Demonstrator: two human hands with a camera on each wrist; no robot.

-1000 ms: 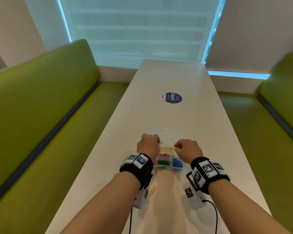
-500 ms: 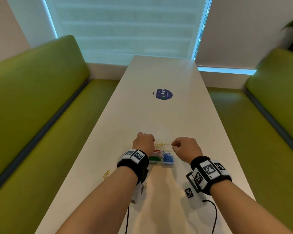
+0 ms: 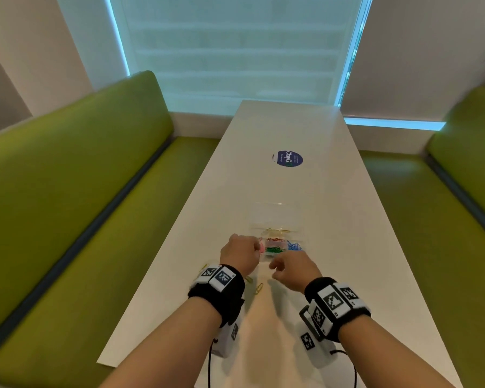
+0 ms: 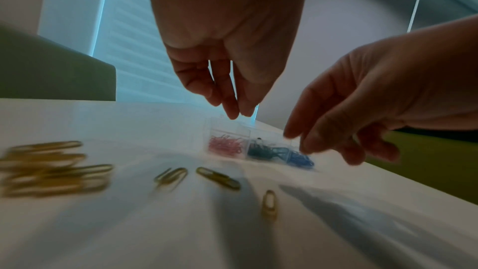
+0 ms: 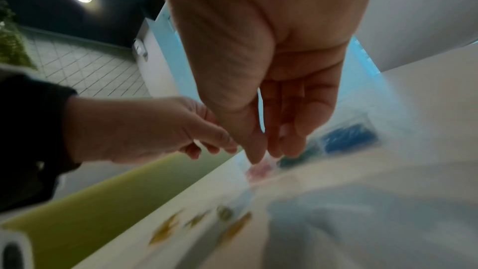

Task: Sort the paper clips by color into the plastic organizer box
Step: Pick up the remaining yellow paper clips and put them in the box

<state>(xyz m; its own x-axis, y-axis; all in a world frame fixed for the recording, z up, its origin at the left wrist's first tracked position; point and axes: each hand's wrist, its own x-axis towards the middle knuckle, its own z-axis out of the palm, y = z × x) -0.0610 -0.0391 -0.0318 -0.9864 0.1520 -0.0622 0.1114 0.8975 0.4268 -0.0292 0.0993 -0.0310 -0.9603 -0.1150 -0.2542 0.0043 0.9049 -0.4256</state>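
Observation:
The clear plastic organizer box (image 3: 297,238) lies on the white table (image 3: 305,186) with its lid flipped open behind it. Its compartments hold pink clips (image 4: 227,144), green clips (image 4: 261,150), blue clips (image 4: 301,160), red clips (image 3: 273,240) and, at the far side, yellow clips (image 3: 277,230). My left hand (image 4: 236,115) hovers just left of the box, fingers hanging down with nothing in them. On the near side of the box my right hand (image 3: 273,271) hangs with loose, empty fingers. Loose yellow clips (image 4: 217,177) lie on the table under my left wrist, with a pile (image 4: 51,167) further left.
A round blue sticker (image 3: 287,158) is on the table beyond the box. Green benches (image 3: 81,191) run along both long sides of the table. The table's left edge (image 3: 163,264) is close to the loose clips.
Both hands have pulled back toward me from over the far part of the box and now hang near its front. My head view has shifted.

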